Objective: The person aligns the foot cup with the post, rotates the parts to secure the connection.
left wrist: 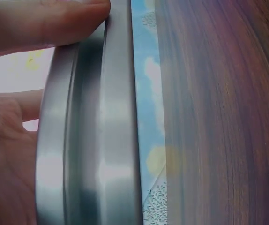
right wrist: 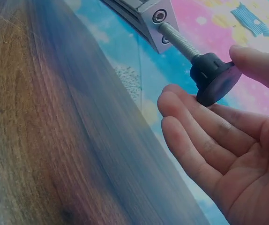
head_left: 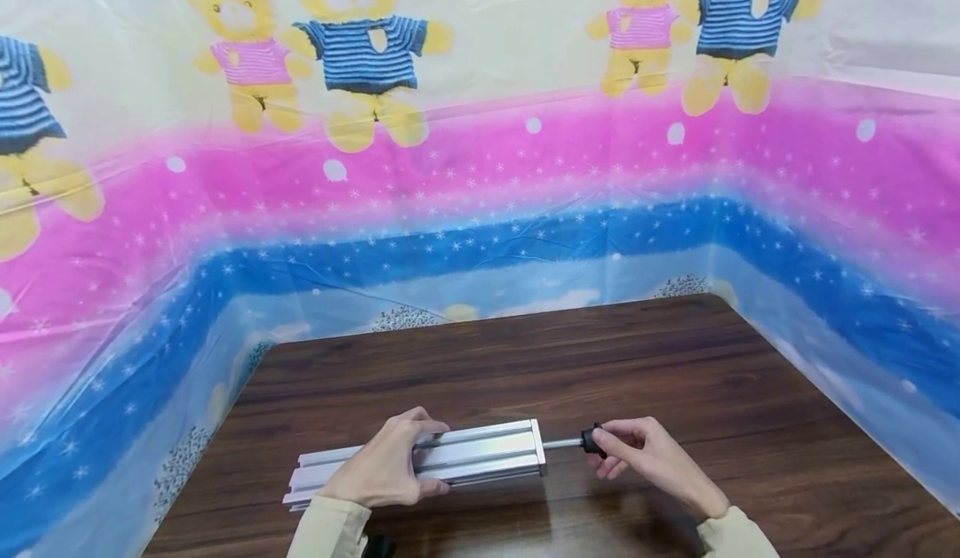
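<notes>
My left hand grips a silver aluminium extrusion profile from behind and above, its length running left to right over the table. In the left wrist view a long groove shows along the metal, with fingers at its upper end. The profile's right end carries an end plate with a socket-head screw. From that plate sticks a threaded rod ending in a black levelling foot. My right hand pinches the foot at its rim between thumb and fingers; the other fingers extend below it.
A dark wood-grain table lies under both hands. Behind it and at its sides hangs a printed cloth with teddy bears and pink and blue bands. A small black object shows by the left sleeve at the bottom edge.
</notes>
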### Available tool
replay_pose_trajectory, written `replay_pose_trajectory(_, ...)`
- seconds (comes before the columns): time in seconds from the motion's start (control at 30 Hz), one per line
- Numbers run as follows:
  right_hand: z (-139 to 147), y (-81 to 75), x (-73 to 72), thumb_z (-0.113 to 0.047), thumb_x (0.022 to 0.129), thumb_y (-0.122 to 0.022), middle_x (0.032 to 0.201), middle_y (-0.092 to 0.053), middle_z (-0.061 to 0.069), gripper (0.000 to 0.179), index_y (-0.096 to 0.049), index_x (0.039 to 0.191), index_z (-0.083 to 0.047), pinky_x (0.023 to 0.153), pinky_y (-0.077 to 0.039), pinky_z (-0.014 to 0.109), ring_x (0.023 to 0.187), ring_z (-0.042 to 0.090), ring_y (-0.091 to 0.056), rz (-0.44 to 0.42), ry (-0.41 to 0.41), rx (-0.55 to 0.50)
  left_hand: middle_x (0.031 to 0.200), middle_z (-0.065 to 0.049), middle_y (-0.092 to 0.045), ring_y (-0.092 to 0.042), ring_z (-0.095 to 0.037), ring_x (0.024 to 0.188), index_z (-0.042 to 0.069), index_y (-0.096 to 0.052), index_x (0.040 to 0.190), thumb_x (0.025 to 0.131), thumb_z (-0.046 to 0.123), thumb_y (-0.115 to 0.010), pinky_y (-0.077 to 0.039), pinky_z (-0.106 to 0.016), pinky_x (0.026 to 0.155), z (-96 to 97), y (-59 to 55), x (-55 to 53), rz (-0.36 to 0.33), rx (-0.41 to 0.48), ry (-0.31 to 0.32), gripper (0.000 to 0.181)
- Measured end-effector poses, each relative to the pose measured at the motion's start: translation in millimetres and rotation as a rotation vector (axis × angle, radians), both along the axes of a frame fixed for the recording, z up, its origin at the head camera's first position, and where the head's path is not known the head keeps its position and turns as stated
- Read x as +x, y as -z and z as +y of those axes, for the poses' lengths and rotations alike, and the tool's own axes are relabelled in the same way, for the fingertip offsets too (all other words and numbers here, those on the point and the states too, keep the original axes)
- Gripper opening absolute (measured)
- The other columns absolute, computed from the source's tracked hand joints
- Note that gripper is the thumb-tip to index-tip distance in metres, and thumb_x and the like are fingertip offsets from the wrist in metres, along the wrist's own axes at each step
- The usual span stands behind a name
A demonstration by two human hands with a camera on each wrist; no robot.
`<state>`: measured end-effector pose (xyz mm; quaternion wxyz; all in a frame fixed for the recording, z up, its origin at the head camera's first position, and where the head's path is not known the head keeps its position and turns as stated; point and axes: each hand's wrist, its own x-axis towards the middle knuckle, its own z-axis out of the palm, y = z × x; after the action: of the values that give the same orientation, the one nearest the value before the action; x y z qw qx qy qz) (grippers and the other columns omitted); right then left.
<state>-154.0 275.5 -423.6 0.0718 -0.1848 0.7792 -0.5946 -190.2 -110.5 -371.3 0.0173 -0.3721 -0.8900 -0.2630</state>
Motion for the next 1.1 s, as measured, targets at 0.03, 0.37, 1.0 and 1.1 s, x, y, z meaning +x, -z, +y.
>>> replay_pose_trajectory(0.03, -0.3, 0.4, -0.2, -0.025, 0.108, -0.049, 0.1, -0.071, 0.03, 0.04, -0.067, 0.119, 0.008, 0.077, -0.059, 0.045, 0.085, 0.037, -0.074, -0.005, -0.001, 0.005, 0.101, 0.004, -0.061, -0.055, -0.008, 0.086, 0.002, -0.07, 0.123, 0.07, 0.032, -0.087, -0.047, -0.025, 0.075, -0.2, 0.4, 0.2, -0.002, -0.004, -0.004, 0.063)
replay_pose_trajectory(0.37, -1.5, 4.6, 3.0, -0.021, 0.102, -0.061, 0.115, -0.066, 0.024, 0.046, -0.051, 0.141, 0.001, 0.077, -0.059, 0.036, 0.092, 0.022, -0.071, 0.053, 0.027, 0.07, 0.099, 0.006, -0.059, -0.052, -0.008, 0.085, 0.003, -0.069, 0.124, 0.069, 0.033, -0.087, -0.045, -0.025, 0.074, -0.9, -0.5, -0.2, -0.018, -0.013, -0.026, 0.065)
replay_pose_trajectory(1.0, 2.2, 2.1, 1.5, -0.02, 0.1, -0.064, 0.106, -0.071, 0.028, 0.042, -0.061, 0.13, 0.009, 0.077, -0.06, 0.04, 0.084, 0.028, -0.075, 0.047, 0.016, 0.034, 0.099, 0.007, -0.058, -0.052, -0.01, 0.088, 0.002, -0.07, 0.124, 0.068, 0.035, -0.087, -0.047, -0.027, 0.078, 2.0, -0.7, -1.1, -0.029, -0.065, -0.037, 0.068)
replay_pose_trajectory(1.1, 0.7, 3.1, 0.0, -0.021, 0.101, -0.062, 0.102, -0.073, 0.026, 0.036, -0.065, 0.123, 0.007, 0.075, -0.06, 0.04, 0.081, 0.027, -0.074, 0.065, 0.01, 0.048, 0.098, 0.008, -0.058, -0.052, -0.011, 0.089, 0.003, -0.07, 0.125, 0.068, 0.035, -0.087, -0.046, -0.028, 0.078, 1.5, -0.4, -0.7, -0.038, -0.071, -0.04, 0.068)
